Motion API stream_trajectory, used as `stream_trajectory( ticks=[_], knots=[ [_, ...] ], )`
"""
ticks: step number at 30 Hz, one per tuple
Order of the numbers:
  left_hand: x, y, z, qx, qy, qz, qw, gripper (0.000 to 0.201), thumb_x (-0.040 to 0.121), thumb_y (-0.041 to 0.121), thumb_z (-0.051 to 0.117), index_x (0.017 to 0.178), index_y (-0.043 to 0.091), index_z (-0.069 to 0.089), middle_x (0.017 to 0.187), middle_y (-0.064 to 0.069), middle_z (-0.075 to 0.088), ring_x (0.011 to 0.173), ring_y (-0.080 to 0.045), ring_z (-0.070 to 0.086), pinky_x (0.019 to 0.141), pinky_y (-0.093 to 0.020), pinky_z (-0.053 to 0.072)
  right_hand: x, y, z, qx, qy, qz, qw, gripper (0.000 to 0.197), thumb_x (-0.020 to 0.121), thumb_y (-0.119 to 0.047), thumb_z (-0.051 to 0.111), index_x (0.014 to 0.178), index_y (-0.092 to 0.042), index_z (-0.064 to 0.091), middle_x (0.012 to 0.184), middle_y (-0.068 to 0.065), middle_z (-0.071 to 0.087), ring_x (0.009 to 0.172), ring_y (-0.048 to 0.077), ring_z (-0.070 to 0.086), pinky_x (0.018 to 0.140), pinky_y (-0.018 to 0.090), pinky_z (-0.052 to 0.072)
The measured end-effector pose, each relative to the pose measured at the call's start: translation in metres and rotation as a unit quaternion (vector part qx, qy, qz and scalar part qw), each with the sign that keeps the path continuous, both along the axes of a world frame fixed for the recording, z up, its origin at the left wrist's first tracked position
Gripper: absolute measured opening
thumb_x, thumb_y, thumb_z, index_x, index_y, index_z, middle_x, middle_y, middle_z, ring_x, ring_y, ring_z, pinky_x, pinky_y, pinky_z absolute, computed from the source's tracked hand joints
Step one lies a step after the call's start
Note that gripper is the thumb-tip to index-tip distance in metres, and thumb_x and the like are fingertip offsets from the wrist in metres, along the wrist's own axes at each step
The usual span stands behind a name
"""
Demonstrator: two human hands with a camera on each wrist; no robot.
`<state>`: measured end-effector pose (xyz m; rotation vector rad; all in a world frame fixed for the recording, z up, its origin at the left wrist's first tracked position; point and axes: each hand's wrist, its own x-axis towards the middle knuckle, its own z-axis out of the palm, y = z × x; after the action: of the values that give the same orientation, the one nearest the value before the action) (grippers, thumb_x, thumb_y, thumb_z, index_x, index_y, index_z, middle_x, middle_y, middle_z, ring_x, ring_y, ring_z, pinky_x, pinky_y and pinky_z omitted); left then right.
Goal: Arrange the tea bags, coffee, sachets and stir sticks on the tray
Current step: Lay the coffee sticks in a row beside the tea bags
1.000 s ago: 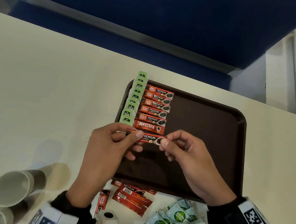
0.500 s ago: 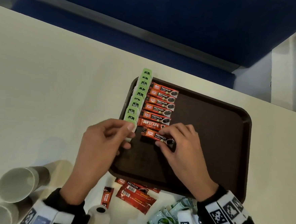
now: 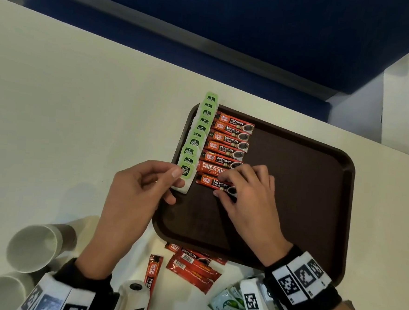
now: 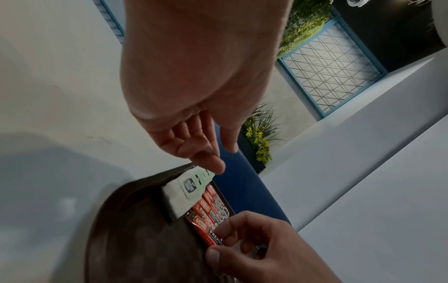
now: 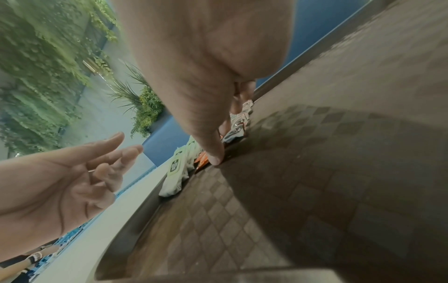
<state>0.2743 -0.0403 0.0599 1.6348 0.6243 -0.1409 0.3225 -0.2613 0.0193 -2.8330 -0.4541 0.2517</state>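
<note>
A brown tray (image 3: 293,185) holds a row of green tea bags (image 3: 195,139) along its left rim and a column of red coffee sachets (image 3: 228,142) beside them. My right hand (image 3: 219,185) pinches the nearest coffee sachet (image 3: 209,180), which lies flat on the tray under the Nescafe one; the left wrist view shows thumb and finger on that sachet's (image 4: 208,233) end. My left hand (image 3: 176,177) is loose beside the nearest tea bag (image 3: 187,171), its fingers (image 5: 116,137) holding nothing.
Loose red coffee sachets (image 3: 191,266) lie on the table just below the tray's near rim, with green-white sachets (image 3: 229,304) to their right. Two paper cups (image 3: 35,247) lie on their sides at the lower left. A blue wall runs behind the table's far edge.
Both hands held the coffee sachet above the tray; the right hand has laid it at the near end of the column. The left hand let go and moved left to the tea bags.
</note>
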Motion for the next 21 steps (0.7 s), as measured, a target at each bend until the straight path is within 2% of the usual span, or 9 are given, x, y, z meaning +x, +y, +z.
stream_trajectory(
  ticks=[8,12,16,19,21],
  knots=[
    [-0.002,0.007,-0.001,0.001,-0.002,0.001,1.000,0.016,0.097,0.031,0.073,0.106,0.021,0.081,0.088,0.004,0.083,0.061,-0.009,0.069,0.062,-0.012,0.053,0.001,0.002,0.001,0.011,0.008,-0.004,1.000,0.033,0.093,-0.042,0.079,0.122,-0.028,0.069,0.123,-0.007,0.064,0.117,0.020,0.045,0.095,0.042,0.044],
    [-0.003,0.008,0.000,0.011,-0.003,0.001,1.000,0.022,0.094,0.036,0.072,0.107,0.021,0.081,0.088,0.004,0.083,0.060,-0.009,0.069,0.060,-0.013,0.053,-0.001,-0.001,0.003,0.019,0.010,-0.009,1.000,0.034,0.094,-0.042,0.078,0.123,-0.029,0.069,0.124,-0.008,0.064,0.118,0.020,0.045,0.096,0.042,0.044],
    [-0.008,0.009,0.002,0.033,0.001,-0.007,0.999,0.015,0.097,0.033,0.073,0.104,0.023,0.081,0.086,0.006,0.083,0.059,-0.010,0.069,0.060,-0.013,0.051,-0.007,-0.011,0.007,0.064,0.003,-0.038,0.997,0.027,0.096,-0.037,0.076,0.121,-0.029,0.071,0.119,-0.012,0.064,0.115,0.016,0.048,0.094,0.035,0.041],
    [-0.018,0.012,0.004,0.084,0.016,-0.035,0.996,0.009,0.097,0.035,0.075,0.097,0.027,0.079,0.081,0.011,0.081,0.061,-0.012,0.072,0.067,-0.017,0.052,-0.022,-0.019,0.017,0.135,0.008,-0.072,0.988,0.018,0.098,-0.029,0.074,0.116,-0.027,0.072,0.113,-0.014,0.062,0.109,0.011,0.051,0.092,0.034,0.047],
    [-0.027,0.014,0.006,0.133,0.038,-0.077,0.987,0.010,0.097,0.038,0.076,0.091,0.030,0.077,0.076,0.015,0.078,0.063,-0.008,0.073,0.069,-0.019,0.051,-0.042,-0.020,0.029,0.176,0.023,-0.075,0.981,0.016,0.097,-0.025,0.074,0.113,-0.025,0.072,0.110,-0.016,0.059,0.104,0.006,0.053,0.089,0.027,0.050]
  ],
)
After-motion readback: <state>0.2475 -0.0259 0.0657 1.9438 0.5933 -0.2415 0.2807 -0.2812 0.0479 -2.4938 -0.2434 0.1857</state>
